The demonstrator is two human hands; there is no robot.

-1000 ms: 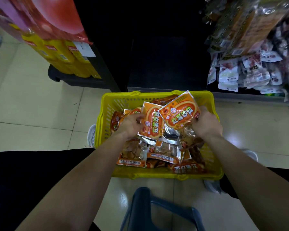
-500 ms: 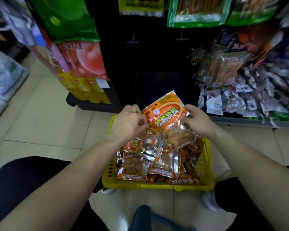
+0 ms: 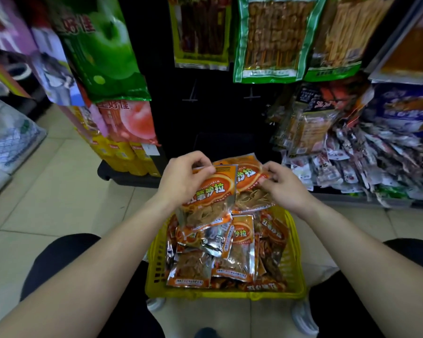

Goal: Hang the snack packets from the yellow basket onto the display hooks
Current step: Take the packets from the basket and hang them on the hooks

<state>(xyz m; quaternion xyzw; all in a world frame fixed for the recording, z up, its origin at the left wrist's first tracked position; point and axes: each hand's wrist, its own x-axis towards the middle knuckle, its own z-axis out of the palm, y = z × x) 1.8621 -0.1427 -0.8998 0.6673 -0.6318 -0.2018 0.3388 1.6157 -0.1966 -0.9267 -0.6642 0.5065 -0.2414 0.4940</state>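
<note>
- A person's left hand [image 3: 183, 181] pinches the top corner of an orange snack packet [image 3: 213, 191]. The right hand [image 3: 286, 189] pinches the right edge of a second packet [image 3: 248, 176] just behind it. The two overlap, held over the far edge of the yellow basket [image 3: 225, 292].
- Gripping near the top seams likely leaves the hang holes free for threading, though the holes themselves cannot be made out.
- More packets [image 3: 239, 247] lie heaped in the basket, which sits on the tiled floor [image 3: 59, 191] close in front of the person, within easy reach.
- Two bare display hooks [image 3: 190, 93] jut from the dark panel [image 3: 217, 113] beyond, below hanging green-edged bags [image 3: 271, 37]. They look the likely destination.
</note>
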